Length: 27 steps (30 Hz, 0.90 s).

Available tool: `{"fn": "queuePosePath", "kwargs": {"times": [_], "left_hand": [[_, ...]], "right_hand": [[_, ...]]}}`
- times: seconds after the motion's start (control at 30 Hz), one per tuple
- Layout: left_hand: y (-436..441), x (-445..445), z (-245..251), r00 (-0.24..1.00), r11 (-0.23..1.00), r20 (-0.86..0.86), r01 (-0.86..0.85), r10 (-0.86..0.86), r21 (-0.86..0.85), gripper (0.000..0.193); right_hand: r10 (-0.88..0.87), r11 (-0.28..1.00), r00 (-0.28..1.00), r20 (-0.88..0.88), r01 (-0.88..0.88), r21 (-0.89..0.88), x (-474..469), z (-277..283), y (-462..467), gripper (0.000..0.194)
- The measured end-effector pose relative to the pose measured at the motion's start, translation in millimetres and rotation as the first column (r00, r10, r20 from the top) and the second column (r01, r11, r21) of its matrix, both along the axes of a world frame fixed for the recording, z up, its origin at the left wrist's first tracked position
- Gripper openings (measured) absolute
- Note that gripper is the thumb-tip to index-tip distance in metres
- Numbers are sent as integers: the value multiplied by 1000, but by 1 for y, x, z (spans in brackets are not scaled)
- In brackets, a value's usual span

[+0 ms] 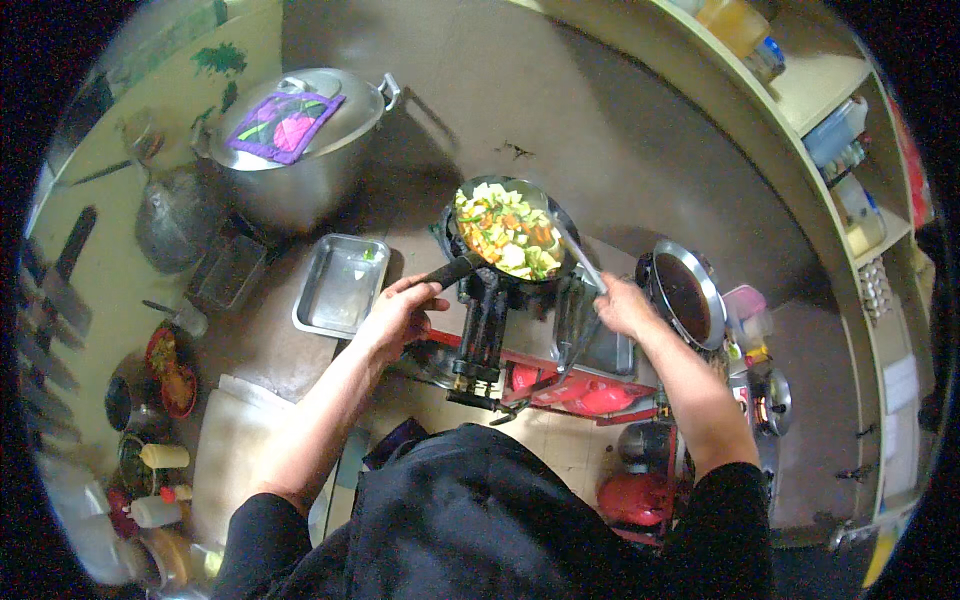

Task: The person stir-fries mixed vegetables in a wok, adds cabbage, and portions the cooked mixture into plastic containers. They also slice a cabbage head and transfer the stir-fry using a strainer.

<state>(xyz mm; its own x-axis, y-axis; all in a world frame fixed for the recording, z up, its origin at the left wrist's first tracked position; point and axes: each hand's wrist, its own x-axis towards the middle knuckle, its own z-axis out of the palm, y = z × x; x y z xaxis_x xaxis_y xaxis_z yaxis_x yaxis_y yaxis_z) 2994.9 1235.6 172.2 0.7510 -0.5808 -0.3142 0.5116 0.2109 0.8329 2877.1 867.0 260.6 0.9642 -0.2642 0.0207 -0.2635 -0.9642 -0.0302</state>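
A black frying pan (568, 259) sits on a gas burner (480, 330) in the middle of the view, with chopped vegetables (510, 229) in green, pale yellow and orange spread across it. My left hand (401, 311) is closed around the pan's dark handle (456, 270), at the pan's lower left. From the right, my right hand (624, 304) grips a metal cooking utensil (581, 251); its far end reaches into the vegetables and its shape there is unclear.
A shallow metal tray (341, 285) with green scraps lies left of the pan. Behind it stands a large lidded pot (300, 180) carrying a purple potholder (286, 126). On the right, a metal pan (686, 296) holds dark liquid, near wall shelves (821, 90).
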Motion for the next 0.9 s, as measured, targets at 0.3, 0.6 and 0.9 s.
{"fn": "queuePosePath", "kwargs": {"times": [0.3,0.6,0.9], "left_hand": [[8,23,2,999,999,33,12,-13,30,53],[4,14,0,998,998,-8,55,-55,22,54],[-25,-32,0,941,947,-112,309,-318,-91,35]], "right_hand": [[-134,-284,887,-442,393,874,-34,-5,37,31],[-188,401,928,-321,370,838,-74,54,29,41],[-89,946,995,-47,99,309,-92,81,33,51]]}}
